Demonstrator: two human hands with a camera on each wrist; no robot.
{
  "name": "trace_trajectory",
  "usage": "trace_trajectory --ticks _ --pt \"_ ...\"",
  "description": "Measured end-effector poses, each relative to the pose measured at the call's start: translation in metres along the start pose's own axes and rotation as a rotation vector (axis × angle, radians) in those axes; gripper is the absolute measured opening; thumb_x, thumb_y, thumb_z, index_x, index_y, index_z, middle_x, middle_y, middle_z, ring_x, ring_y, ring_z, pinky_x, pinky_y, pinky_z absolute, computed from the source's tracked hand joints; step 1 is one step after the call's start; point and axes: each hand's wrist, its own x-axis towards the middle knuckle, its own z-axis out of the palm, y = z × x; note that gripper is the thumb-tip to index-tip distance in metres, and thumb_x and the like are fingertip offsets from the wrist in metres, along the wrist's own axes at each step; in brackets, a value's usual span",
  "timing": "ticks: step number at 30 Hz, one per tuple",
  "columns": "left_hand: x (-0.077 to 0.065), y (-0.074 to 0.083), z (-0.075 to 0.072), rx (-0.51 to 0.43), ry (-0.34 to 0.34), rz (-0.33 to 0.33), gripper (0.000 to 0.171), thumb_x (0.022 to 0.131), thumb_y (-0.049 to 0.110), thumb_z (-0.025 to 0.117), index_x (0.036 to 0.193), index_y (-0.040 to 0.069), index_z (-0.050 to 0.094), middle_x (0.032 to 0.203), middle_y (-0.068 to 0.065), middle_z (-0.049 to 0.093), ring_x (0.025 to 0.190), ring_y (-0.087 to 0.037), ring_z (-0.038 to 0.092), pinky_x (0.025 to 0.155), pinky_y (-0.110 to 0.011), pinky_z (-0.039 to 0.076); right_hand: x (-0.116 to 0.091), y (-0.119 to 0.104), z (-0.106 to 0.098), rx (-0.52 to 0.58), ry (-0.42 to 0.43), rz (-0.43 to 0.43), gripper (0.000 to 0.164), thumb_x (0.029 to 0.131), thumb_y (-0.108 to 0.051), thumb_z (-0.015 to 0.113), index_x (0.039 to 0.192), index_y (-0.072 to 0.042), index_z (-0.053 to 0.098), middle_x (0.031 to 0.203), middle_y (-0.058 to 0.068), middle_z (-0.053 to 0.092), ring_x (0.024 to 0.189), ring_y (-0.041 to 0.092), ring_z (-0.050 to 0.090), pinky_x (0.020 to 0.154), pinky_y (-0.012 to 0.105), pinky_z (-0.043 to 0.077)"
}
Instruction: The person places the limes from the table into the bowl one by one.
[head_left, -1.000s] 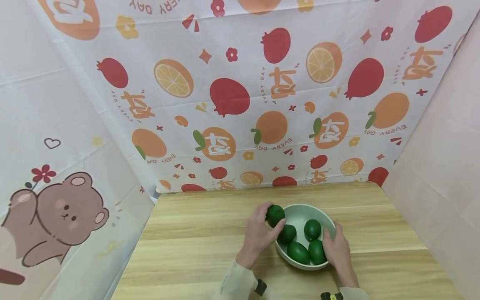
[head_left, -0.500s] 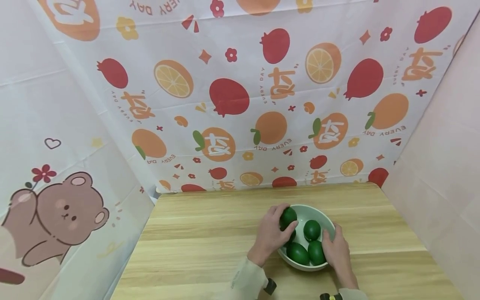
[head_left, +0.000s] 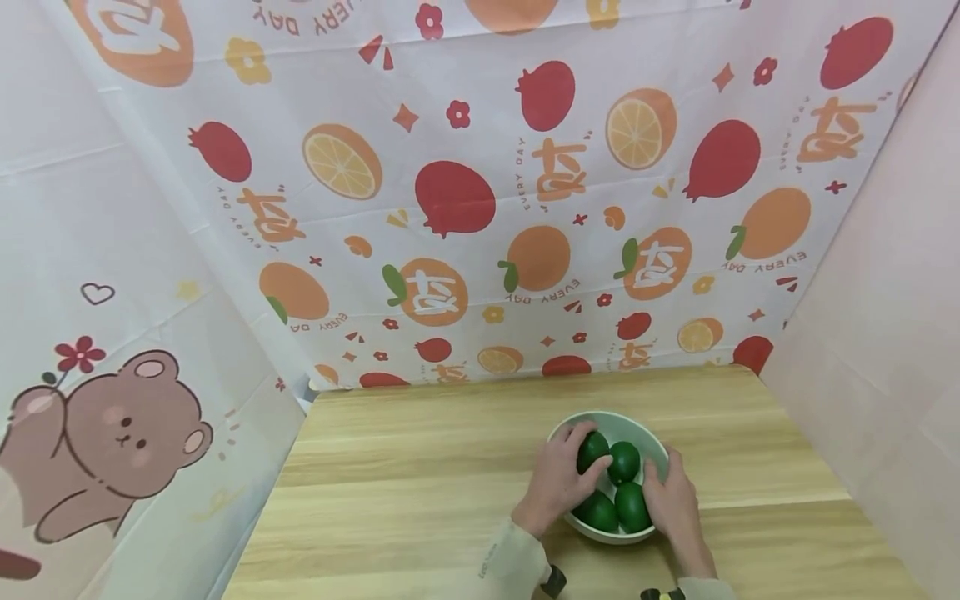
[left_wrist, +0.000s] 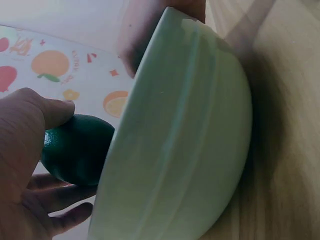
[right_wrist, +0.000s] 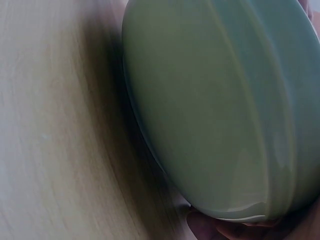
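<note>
A pale green bowl stands on the wooden table in the head view. My left hand holds a dark green avocado over the bowl's left side, thumb on one side and fingers on the other. Other avocados lie in the bowl, one of them partly behind my left hand. My right hand grips the right rim, thumb inside and fingers outside. In the left wrist view the held avocado shows beside the bowl's rim. Fingers touch the bowl's outside in the right wrist view.
The wooden tabletop stretches left and right of the bowl. A fruit-print cloth hangs along the back edge. To the left is a bear-print cloth, and a plain pale wall stands at the right.
My left hand has carried the avocado rightward and down, from the bowl's left rim to inside it, covering an avocado there. The right hand has kept its grip on the rim.
</note>
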Motion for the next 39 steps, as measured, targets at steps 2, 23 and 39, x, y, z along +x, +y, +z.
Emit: trace_trajectory --ticks 2,23,39 --pt "0.0 0.001 0.002 0.0 -0.033 -0.009 0.049 0.099 0.046 0.061 0.14 0.02 0.052 0.126 -0.009 0.064 0.102 -0.017 0.066 0.086 -0.032 0.058 -0.001 0.001 0.001 0.001 0.002 0.001 0.062 0.108 -0.038 0.032 0.159 -0.005 0.019 0.157 0.034 0.033 0.143 0.055 0.035 0.116 0.068 0.032" --pt "-0.001 0.004 0.025 0.086 -0.127 -0.009 0.048 0.099 0.046 0.061 0.14 0.023 0.05 0.132 -0.004 0.063 0.111 -0.019 0.064 0.095 -0.037 0.054 0.002 0.0 -0.001 -0.014 0.015 -0.007 0.062 0.108 -0.038 0.034 0.158 -0.005 0.021 0.155 0.034 0.037 0.141 0.055 0.039 0.114 0.068 0.035" --pt "0.002 0.004 0.035 0.287 -0.218 -0.037 0.055 0.098 0.048 0.063 0.139 0.015 0.046 0.112 -0.004 0.072 0.103 -0.016 0.067 0.098 -0.033 0.052 0.001 0.003 0.001 0.001 -0.003 0.006 0.064 0.108 -0.04 0.033 0.159 -0.005 0.019 0.156 0.034 0.035 0.14 0.055 0.039 0.113 0.068 0.036"
